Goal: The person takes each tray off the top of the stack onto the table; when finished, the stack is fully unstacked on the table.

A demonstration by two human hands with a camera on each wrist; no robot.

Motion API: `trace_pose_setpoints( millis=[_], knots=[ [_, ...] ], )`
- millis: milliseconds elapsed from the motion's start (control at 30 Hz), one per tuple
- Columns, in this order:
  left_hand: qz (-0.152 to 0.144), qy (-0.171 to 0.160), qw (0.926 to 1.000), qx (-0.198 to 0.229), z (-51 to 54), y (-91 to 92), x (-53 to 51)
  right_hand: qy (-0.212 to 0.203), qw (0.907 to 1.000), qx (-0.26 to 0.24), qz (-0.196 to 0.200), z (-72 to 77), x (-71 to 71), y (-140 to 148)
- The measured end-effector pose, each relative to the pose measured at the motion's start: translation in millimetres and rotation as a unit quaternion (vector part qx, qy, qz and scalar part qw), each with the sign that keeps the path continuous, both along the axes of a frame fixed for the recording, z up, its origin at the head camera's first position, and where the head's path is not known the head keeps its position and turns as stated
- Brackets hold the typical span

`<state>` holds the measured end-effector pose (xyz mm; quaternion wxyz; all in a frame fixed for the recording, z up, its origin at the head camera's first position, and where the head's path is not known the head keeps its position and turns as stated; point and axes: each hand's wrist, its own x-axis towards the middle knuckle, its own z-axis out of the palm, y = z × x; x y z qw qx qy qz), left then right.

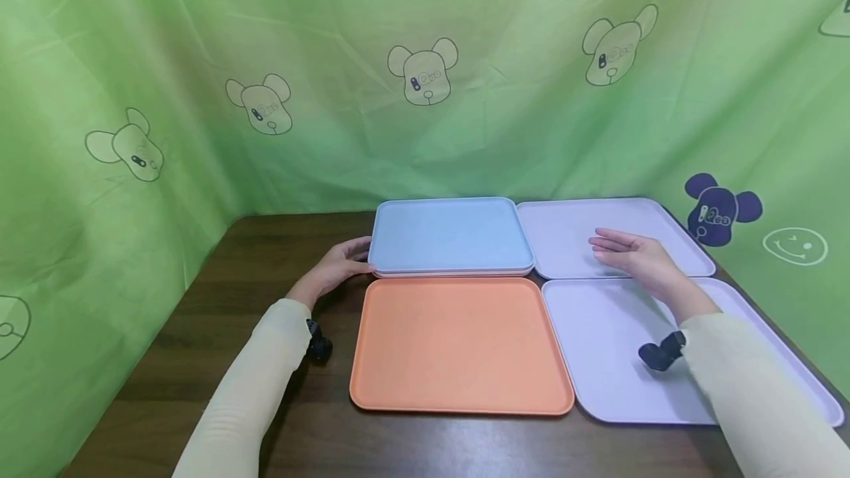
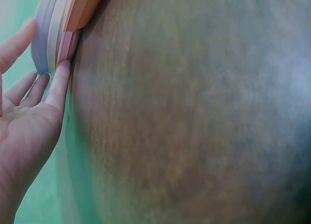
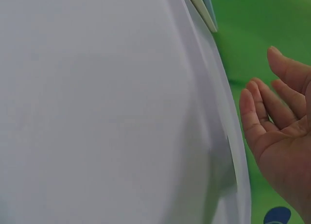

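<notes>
A light blue tray (image 1: pixel 451 234) tops a stack at the back middle, with a pinkish tray rim (image 1: pixel 458 274) showing beneath it. At the stack's left edge is my left hand (image 1: pixel 341 264), its fingertips touching the tray edges. The left wrist view shows layered edges, blue (image 2: pixel 43 34), whitish and pink (image 2: pixel 66 45), beside the fingers. Raised above the lavender trays, my right hand (image 1: pixel 640 260) has its fingers extended and holds nothing. One lavender tray (image 1: pixel 558 231) lies behind the other lavender tray (image 1: pixel 598 360). An orange tray (image 1: pixel 461 345) lies in front of the blue stack.
The trays lie on a dark wooden table (image 1: pixel 199 316). A green curtain (image 1: pixel 332 153) with printed bear heads hangs behind it and along both sides. Small black devices (image 1: pixel 320 345) are worn at the wrists.
</notes>
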<state>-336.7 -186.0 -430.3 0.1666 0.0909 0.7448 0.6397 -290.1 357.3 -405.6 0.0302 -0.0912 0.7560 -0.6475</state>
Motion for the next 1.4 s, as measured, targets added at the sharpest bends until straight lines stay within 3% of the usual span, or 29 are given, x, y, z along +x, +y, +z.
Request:
trace_pose_setpoints(
  millis=[533,1067,1400],
  knots=[
    [0.031,-0.006,0.9994,-0.016,0.9,4.6,-0.9,-0.011,0.9935,0.107,0.036,-3.4,-30.3,-54],
    [0.069,0.0,0.9971,-0.034,2.6,13.3,-5.5,-0.023,0.9898,0.119,0.075,-7.7,-42.6,-81],
    [0.092,-0.006,0.9936,-0.065,3.5,18.2,-20.5,-0.042,0.9881,0.1,0.109,-13.3,-46.0,-86]
  ],
)
